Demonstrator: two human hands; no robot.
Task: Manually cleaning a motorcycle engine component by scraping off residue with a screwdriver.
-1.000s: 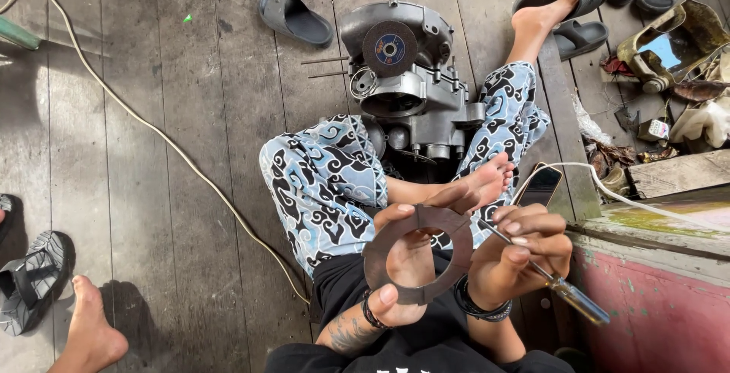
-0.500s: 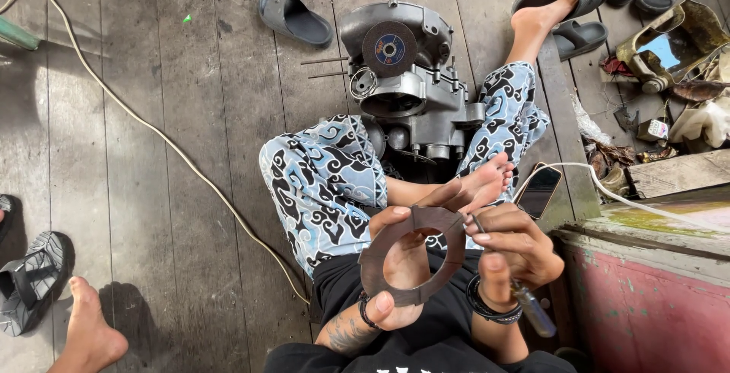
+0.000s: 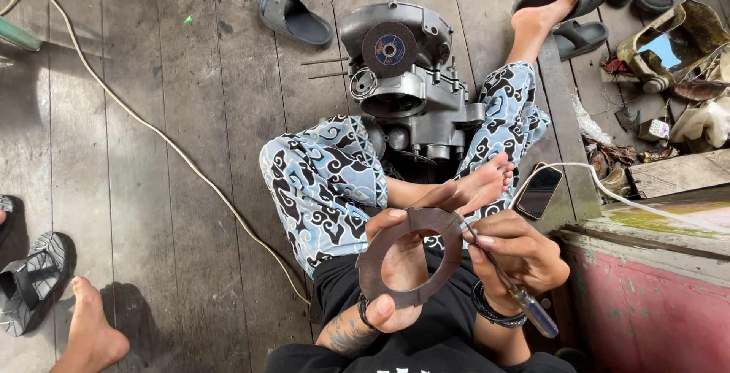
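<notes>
Over our lap, left hand (image 3: 395, 266) pinches grey ring gasket (image 3: 411, 255) thumb-and-fingers; right hand (image 3: 517, 255), closed on screwdriver (image 3: 506, 285), sets its tip at gasket's upper right edge.

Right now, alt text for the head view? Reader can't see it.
Seen from above, a seated person's left hand holds a flat grey ring-shaped gasket while the right hand puts a screwdriver tip to its upper right edge. An engine block stands on the wooden plank floor between the legs, a phone beside the right knee.
</notes>
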